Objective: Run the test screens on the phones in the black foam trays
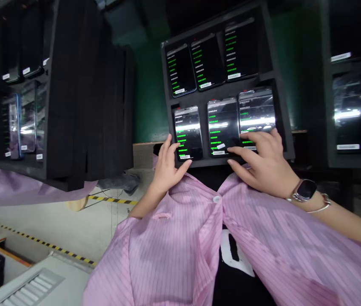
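A black foam tray (201, 91) in front of me holds several smartphones in two rows, their dark screens lit with green and white lines of text. My left hand (167, 168) rests at the tray's near left corner, fingers apart, touching the lower edge of the near-left phone (188, 131). My right hand (266, 163) is spread over the near right side. Its index fingertip is at the bottom of the middle phone (221, 127), while other fingers cover the lower part of the near-right phone (257, 110). A small tilted white sticker (220, 146) shows on the middle phone's screen.
Stacked black foam trays (87, 93) stand on the left, the outermost one holding phones. Another tray (355, 160) with phones lies on the right. Below the green tabletop (148, 93), yellow-black tape (55, 247) marks the floor. A pink sleeve shows at far left.
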The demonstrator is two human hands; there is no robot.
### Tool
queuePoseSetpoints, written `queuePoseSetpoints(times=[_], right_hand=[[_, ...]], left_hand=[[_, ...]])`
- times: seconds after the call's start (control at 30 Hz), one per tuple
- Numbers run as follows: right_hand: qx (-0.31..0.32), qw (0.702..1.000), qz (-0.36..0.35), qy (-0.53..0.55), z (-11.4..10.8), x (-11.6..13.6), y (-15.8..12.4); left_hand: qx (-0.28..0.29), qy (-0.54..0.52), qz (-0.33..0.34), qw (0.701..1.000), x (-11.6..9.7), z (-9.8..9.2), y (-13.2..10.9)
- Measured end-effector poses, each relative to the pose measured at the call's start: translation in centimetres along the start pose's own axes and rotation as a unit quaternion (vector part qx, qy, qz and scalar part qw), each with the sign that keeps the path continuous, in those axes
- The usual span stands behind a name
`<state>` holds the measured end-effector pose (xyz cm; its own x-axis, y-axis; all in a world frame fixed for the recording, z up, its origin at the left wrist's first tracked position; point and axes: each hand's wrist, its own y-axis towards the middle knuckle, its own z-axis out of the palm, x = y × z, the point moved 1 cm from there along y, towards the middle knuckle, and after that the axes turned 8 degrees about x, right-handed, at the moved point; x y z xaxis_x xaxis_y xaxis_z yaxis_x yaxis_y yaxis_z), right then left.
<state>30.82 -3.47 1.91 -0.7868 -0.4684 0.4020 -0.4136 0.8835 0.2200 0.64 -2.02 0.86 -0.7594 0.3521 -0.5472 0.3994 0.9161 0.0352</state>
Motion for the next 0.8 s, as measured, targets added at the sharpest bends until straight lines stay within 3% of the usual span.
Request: queuePoseSetpoints(times=[0.37, 0.6, 0.8], right_hand=[[0.004, 1.0, 0.008, -0.019, 0.1, -0.2, 0.1], [-0.005, 0.994, -0.098, 0.04, 0.3, 0.3, 0.8], [-0.016, 0.991, -0.119, 0.064, 0.7, 0.0, 0.7]], left_hand=[[0.037, 0.006, -0.011, 0.999, -0.1, -0.6, 0.2], [0.026, -0.013, -0.019, 0.999, 0.1, 0.1, 0.7], [-0.014, -0.019, -0.004, 1.0, 0.8, 1.4, 0.5]])
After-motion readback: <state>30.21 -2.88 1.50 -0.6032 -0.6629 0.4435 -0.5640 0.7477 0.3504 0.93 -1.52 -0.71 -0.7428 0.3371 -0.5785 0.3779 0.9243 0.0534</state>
